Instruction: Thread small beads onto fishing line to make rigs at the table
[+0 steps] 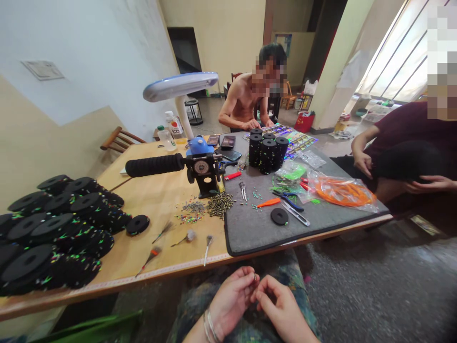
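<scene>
Over my lap, below the table's front edge, my left hand [235, 296] is closed in a pinch on a tiny dark piece [254, 277], too small to name. It wears silver bangles [210, 326] at the wrist. Close beside it, my right hand [280, 305] has its thumb and forefinger pressed together; anything between them is too small to make out. Nearest on the table [160, 262] are brushes with pale and orange tips, such as the white-handled brush [208, 247], and a grey mat [246, 233] holding a single black foam ring [279, 216].
Stacked black foam spools [57, 238] crowd the left. Behind small brass-coloured pieces [219, 206] and coloured beads [189, 218] stands a clamp [205, 174] with a foam roll [155, 165] and lamp [182, 85]. Scissors, pliers and bagged orange tubing [339, 190] lie right. Two people sit nearby.
</scene>
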{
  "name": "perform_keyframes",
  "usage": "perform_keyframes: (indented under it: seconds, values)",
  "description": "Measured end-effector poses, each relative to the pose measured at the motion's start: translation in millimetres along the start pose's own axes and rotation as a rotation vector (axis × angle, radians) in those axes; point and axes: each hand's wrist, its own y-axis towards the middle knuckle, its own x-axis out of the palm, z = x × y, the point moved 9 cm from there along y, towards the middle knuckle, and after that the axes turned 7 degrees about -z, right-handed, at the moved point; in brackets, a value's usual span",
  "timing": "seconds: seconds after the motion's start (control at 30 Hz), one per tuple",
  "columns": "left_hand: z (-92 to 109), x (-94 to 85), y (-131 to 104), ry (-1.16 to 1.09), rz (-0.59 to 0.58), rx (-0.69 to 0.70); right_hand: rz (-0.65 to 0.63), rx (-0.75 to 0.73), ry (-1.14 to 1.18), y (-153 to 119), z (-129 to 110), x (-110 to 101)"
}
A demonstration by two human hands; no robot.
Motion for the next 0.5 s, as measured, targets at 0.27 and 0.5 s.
perform_keyframes:
  seconds: [0.27,0.5]
  values:
    - [0.1,-0.5,0.4,0.009,0.013,0.003,0.006,0.017,0.037,0.8,2.4,-0.5]
    - [-1.0,-2.7,2.2,0.001,0.003,-0.003,0.0,0.009,0.043,1.1,5.3,-0.2]
